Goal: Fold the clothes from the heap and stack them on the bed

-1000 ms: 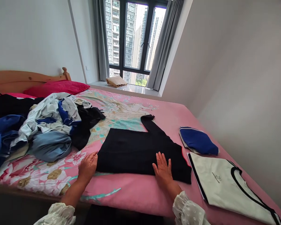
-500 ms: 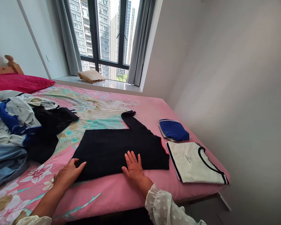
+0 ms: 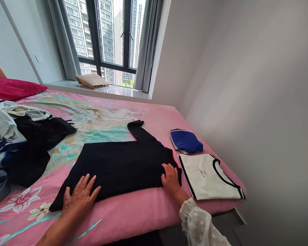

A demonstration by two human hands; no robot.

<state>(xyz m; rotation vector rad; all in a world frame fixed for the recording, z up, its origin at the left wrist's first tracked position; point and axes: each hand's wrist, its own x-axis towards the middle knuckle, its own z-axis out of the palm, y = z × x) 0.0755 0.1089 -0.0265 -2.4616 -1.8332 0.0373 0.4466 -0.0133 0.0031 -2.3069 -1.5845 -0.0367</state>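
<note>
A black long-sleeved top (image 3: 120, 162) lies flat on the bed, its red-trimmed neck toward the right and one sleeve stretched out to the far side. My left hand (image 3: 79, 194) rests open on the top's left end with the fingers spread. My right hand (image 3: 170, 177) touches the shirt near its neck end, fingers slightly bent and apart. Just right of that hand is a folded cream T-shirt (image 3: 205, 177) with black trim. Behind it sits a folded blue garment (image 3: 187, 141) with a striped edge.
A heap of clothes (image 3: 33, 136) in white, black and blue covers the bed's left side. A red pillow (image 3: 15, 89) lies beyond it. The pink floral bed (image 3: 133, 212) ends at a wall on the right. A beige cushion (image 3: 91, 81) sits on the windowsill.
My right hand has slid right toward the neck of the black top. My left hand has flattened onto its left end, which now reaches further left and nearer. The view has shifted slightly right.
</note>
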